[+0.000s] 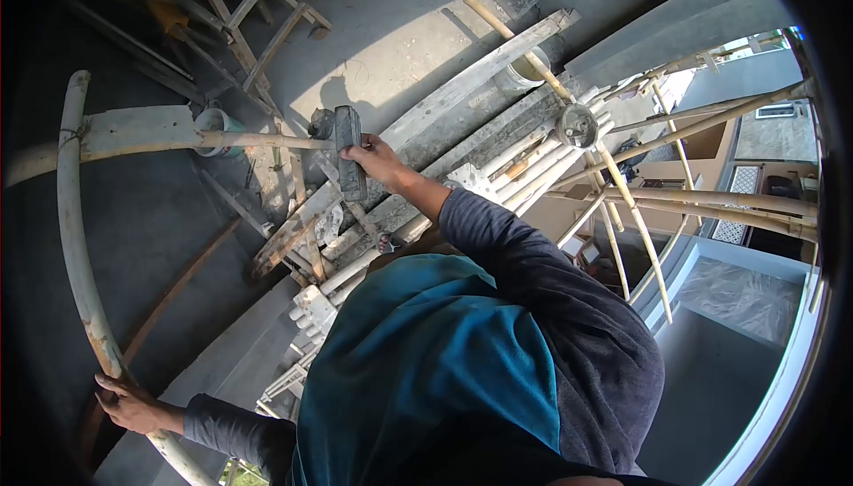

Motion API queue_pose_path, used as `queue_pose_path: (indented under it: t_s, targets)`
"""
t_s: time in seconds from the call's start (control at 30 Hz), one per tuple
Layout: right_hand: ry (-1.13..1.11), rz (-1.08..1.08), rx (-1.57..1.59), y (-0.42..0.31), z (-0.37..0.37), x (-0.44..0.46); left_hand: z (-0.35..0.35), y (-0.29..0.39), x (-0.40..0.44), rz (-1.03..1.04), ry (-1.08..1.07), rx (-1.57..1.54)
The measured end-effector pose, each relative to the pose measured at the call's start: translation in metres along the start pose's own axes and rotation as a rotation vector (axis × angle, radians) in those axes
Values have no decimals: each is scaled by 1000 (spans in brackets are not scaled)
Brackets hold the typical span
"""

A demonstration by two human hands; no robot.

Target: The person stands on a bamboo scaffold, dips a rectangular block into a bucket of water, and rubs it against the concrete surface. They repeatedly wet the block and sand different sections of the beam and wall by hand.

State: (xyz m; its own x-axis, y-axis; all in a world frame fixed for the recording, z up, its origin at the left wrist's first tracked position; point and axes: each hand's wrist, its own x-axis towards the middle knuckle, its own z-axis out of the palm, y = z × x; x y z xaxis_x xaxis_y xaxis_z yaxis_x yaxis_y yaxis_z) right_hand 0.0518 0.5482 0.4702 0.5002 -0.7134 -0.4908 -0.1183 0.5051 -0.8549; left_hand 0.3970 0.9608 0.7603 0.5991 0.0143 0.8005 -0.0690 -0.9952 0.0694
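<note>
My right hand [375, 163] grips a grey, cement-stained block-like tool [350, 153] near the middle of the view, its long side running up and down. The tip of a thin horizontal pole [267, 140] meets the tool's left side. At the lower left my left hand [133, 404] is wrapped round a thick, pale upright pole [78, 246]. A whitish board [138, 131] lies along the horizontal pole where it crosses the upright one, with a tie at the joint.
Below me are scaffold planks [480, 82] and bundled poles [542, 166]. A round pan [577, 125] sits on the poles at right. Buckets [524, 71] and wooden trestles [240, 15] stand lower down. Bamboo poles [711, 202] cross the right side, beside a blue-white frame [782, 370].
</note>
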Motion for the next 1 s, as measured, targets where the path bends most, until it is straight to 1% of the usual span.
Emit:
queue_pose_path:
  t_s: [0.03, 0.07, 0.1, 0.17, 0.2, 0.3, 0.37, 0.4, 0.43, 0.47, 0.53, 0.57, 0.63, 0.7, 0.73, 0.8, 0.83, 0.9, 0.97, 1.0]
  targets:
    - [3, 76, 231, 9, -5, 1, 2, -3, 0, 29, 2, -22]
    - [25, 81, 274, 24, -12, 4, 3, -4, 0, 58, 13, 13]
    - [49, 85, 291, 29, -19, 1, -6, 6, -3, 64, 1, 25]
    - [47, 185, 245, 35, -32, -3, -14, 15, -4, 93, -22, 8]
    - [55, 191, 261, 37, -35, -4, -12, 14, -2, 112, -21, 5]
    - [42, 221, 401, 49, -39, -13, -1, 1, 9, 113, -42, 57]
    - [49, 231, 436, 55, -41, -23, 9, -8, 17, 35, -134, 103]
    - [51, 220, 454, 57, -41, -29, -1, 4, 16, 68, -157, 84]
    - [52, 207, 471, 58, -41, -34, -11, 13, 9, 29, -157, 49]
    - [66, 204, 478, 60, -41, -40, -6, 11, 9, 24, -132, 46]
    - [9, 218, 560, 60, -44, -51, 8, -4, 13, 22, -81, 64]
    - [24, 210, 556, 60, -45, -55, -33, 36, -10, 69, -63, -61]
    - [-12, 236, 561, 60, -45, -62, -30, 35, -14, 220, 12, -227]
    - [-12, 215, 567, 55, -42, -68, -20, 28, -10, 263, 63, -267]
    - [-25, 226, 582, 50, -40, -71, 1, 6, -1, 235, 11, -338]
    - [-60, 247, 626, 40, -38, -71, -3, 14, -4, 296, 108, -268]
    - [-94, 249, 638, 36, -38, -69, 31, -10, 3, 195, 120, -368]
    - [-114, 265, 644, 31, -42, -65, -51, 54, -21, 77, 47, -37]
    - [-131, 255, 630, 33, -50, -56, -41, 47, -17, 164, 106, -56]
    - [-145, 257, 630, 32, -60, -50, -51, 55, -18, 166, 42, 36]
